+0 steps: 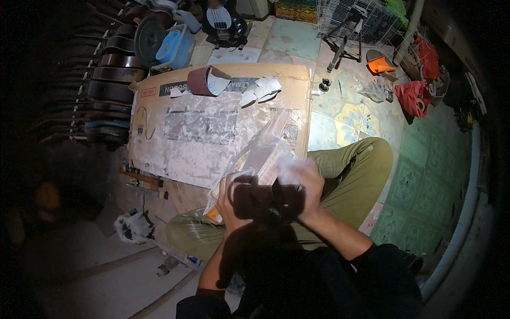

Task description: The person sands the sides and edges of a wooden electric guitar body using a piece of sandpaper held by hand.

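Observation:
My left hand (228, 204) is wrapped round the lower end of a clear plastic bag (264, 139), just above my lap. Pale pinkish-brown strips show through the plastic, and an orange and white patch (213, 215) appears at its near end. Beside the bag, my right hand (311, 181) is smeared by motion, with a whitish blur at its fingertips that I cannot make out. A dark shadow covers parts of both hands. Beyond them, a curled strip of brown sandpaper (198, 82) and torn white paper pieces (261, 91) lie on a dusty cardboard sheet (199, 154).
Several guitar bodies (109, 91) are stacked at the left. A blue plastic tub (178, 48) and a black guitar-shaped thing (226, 24) stand behind the cardboard. A tripod (348, 40), a wire cage (332, 16) and a red bag (413, 100) are at the far right.

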The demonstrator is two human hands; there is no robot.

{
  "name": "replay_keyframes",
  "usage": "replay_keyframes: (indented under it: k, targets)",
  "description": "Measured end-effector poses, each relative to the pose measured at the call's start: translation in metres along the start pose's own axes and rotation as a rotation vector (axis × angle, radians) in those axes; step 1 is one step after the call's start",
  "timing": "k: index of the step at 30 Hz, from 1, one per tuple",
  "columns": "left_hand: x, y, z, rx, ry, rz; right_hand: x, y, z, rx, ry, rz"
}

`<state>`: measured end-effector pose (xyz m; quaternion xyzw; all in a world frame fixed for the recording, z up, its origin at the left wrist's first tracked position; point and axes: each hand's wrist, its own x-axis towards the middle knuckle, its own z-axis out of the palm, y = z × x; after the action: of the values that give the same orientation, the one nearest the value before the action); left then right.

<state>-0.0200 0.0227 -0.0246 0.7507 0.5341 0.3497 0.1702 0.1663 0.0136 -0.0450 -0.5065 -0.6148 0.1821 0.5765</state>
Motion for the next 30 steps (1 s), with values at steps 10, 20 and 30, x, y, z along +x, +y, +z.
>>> replay_keyframes:
  k: [10,20,30]
  targets:
    - [0.004,0.008,-0.008,-0.071,-0.051,-0.011,-0.023,-0.014,0.004,0.262,0.027,0.063]
    - [0.005,0.016,-0.002,0.013,-0.052,-0.044,-0.011,0.009,-0.001,0.003,0.025,-0.006]
    - [0.007,0.021,-0.003,-0.021,-0.057,-0.063,0.002,0.023,0.002,-0.050,0.097,0.156]
